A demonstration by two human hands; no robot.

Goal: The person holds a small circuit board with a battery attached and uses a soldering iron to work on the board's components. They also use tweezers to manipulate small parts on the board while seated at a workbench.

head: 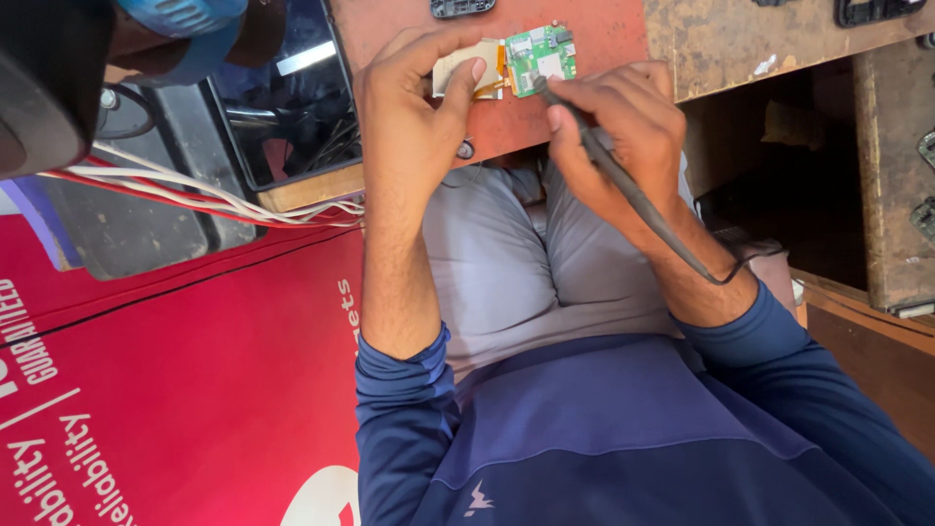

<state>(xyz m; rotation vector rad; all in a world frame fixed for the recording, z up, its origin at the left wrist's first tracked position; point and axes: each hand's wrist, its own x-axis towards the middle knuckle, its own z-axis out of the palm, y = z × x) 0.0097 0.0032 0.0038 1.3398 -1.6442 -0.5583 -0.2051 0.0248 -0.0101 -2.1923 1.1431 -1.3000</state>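
Note:
A small green circuit board (542,54) lies on the reddish mat (604,29) at the table's near edge, joined by an orange flex strip to a pale flat screen part (469,64). My left hand (414,107) presses that pale part down with thumb and fingers. My right hand (623,122) grips a dark pen-like tool (609,166) whose tip touches the board's lower left corner. The tool's black cable runs back along my right forearm.
A worn wooden tabletop (740,39) extends right with dark phone parts at its far edge. A dark tray (282,107) and white and red wires (195,190) lie left. A red printed banner (175,390) fills the lower left.

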